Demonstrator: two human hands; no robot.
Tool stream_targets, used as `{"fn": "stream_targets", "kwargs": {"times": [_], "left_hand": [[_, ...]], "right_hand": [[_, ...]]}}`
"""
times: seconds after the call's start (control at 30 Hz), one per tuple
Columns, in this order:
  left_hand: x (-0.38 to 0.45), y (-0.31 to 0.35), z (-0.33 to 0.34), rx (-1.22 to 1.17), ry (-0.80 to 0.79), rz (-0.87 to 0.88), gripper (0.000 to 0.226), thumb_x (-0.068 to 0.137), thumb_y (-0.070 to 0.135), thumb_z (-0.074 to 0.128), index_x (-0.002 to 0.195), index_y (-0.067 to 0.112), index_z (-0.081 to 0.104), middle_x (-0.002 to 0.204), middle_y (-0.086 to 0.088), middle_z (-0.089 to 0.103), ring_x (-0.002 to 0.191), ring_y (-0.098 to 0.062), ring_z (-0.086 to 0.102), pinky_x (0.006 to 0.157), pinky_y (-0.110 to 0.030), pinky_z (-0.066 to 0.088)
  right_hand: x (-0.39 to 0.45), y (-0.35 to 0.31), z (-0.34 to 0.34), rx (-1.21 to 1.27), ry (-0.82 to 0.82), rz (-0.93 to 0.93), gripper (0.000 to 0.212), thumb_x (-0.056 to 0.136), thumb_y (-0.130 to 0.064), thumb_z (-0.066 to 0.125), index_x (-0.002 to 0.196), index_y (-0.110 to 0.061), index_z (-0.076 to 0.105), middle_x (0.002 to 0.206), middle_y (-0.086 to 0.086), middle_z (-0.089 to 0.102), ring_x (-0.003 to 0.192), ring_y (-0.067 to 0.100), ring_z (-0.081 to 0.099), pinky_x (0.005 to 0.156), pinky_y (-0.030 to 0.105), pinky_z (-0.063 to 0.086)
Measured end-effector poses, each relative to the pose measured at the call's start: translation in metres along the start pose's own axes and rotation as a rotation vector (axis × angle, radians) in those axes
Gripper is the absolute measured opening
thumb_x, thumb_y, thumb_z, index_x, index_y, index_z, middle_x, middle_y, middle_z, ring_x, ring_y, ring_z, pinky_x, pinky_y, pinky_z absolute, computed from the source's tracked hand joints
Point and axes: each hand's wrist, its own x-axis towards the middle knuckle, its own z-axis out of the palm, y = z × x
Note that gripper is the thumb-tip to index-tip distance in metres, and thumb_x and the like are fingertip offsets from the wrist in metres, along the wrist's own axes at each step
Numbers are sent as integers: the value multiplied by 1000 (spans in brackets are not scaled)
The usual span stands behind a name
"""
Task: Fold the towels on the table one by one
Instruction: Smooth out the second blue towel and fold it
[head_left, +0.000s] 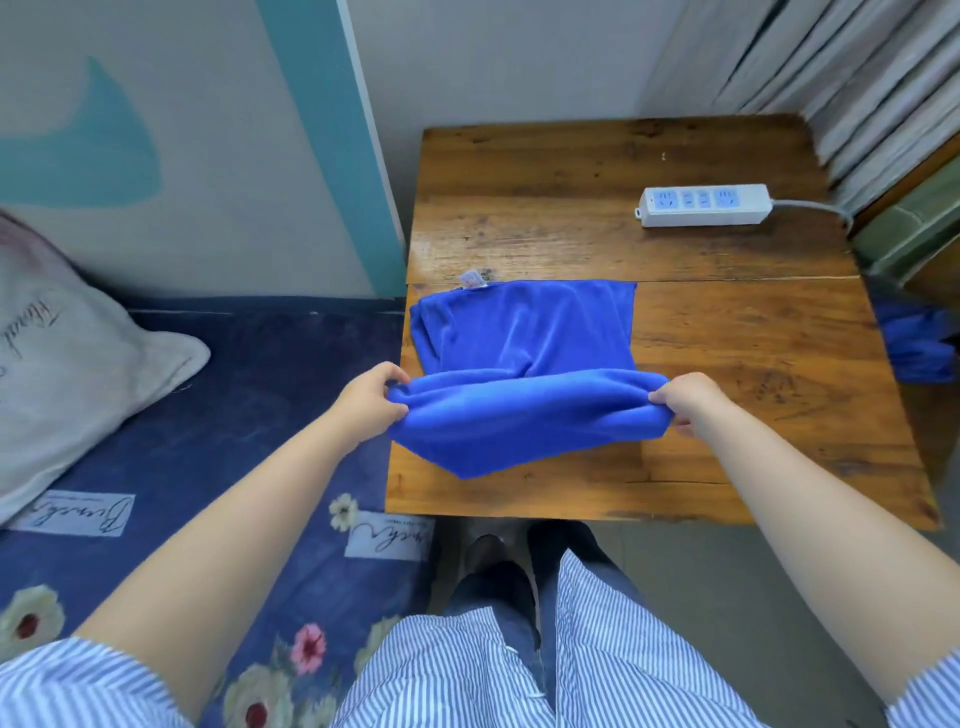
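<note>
Bed (218, 415): dark blue cover, printed flowers, white label patches with cursive script that cannot be read. It lies left of the bench.

Bench (727, 338): square wooden top, brown, glossy, visible grain, dark knots and a seam across the middle.

Pillow (67, 374): pale, soft, rounded corner, on the bed at far left; cursive lettering, not legible.

Blue towel (524, 384): plush microfibre, saturated blue, on the left half of the bench. The far portion lies flat against the wood. The near edge is lifted and gathered into a thick horizontal roll, with a lower corner hanging to a point just above the bench. A small white tag (474, 279) sits at the far left corner; its print is too small to read.

Second blue cloth (914, 343): crumpled, beyond the right edge of the bench.

Power strip (704, 205): white rectangular plastic, blue socket faces, grey cable leading right, on the far right of the bench.

Left hand (371, 402): fingers curled, pinching the left end of the roll.

Right hand (691, 402): fingers curled, pinching the right end.
</note>
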Motion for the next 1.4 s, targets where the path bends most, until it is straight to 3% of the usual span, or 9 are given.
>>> {"fn": "stream_targets", "kwargs": {"times": [0.13,0.27,0.4,0.67,0.83,0.97,1.1,1.27,1.4], "left_hand": [[13,12,-5,245,59,-131,34,84,4,50,118,7,49,117,-12,56,89,-22,49,59,-24,38],[37,91,-32,119,300,-62,27,90,4,40,115,1,50,124,-19,53,114,-32,49,86,-33,41],[43,196,-86,-76,578,238,21,92,6,39,109,2,50,115,-19,54,107,-32,51,82,-31,38],[27,258,-167,-221,1006,508,25,95,7,34,113,-4,47,118,-21,48,99,-32,51,77,-29,33],[45,206,-151,-68,834,313,26,91,4,32,111,-2,49,119,-22,46,102,-35,50,85,-34,38],[61,151,-114,267,550,75,27,89,2,34,112,1,50,121,-20,49,107,-37,50,84,-38,41],[62,91,-54,508,158,-54,28,88,2,40,111,4,56,116,-16,56,110,-33,53,83,-34,43],[55,53,-1,839,-275,-143,32,93,7,35,61,11,33,68,-2,37,57,-17,38,56,-25,35],[46,38,18,935,-389,-158,32,90,7,38,59,12,32,62,-2,35,58,-20,38,56,-27,35]], "right_hand": [[0,-36,-12,-244,-9,-79,13,82,-9,59,92,-1,55,73,13,53,60,23,47,44,23,27],[-5,-119,-37,-119,172,-279,24,86,-9,50,106,1,60,109,20,60,100,30,57,60,22,35],[-39,-218,-77,203,332,-582,10,82,-8,47,75,-13,52,86,10,51,81,21,47,69,27,36],[-93,-300,-149,284,550,-996,18,91,-17,42,95,-5,55,84,6,50,81,22,45,64,26,29],[-64,-264,-139,-110,467,-843,17,88,-9,43,84,0,57,97,28,60,97,38,54,80,36,40],[-45,-211,-114,-816,216,-611,24,89,-13,47,103,1,61,85,17,58,87,28,53,62,30,42],[-25,-145,-79,-1048,19,-468,25,88,-20,54,103,-1,61,98,16,58,91,25,56,56,24,35],[-14,-82,-30,-1238,-215,-302,15,88,-13,46,74,-10,50,72,2,49,83,23,45,46,18,33],[-7,-48,-8,-1278,-257,-377,50,87,-6,41,135,-19,39,136,7,47,120,25,48,88,26,44]]}}
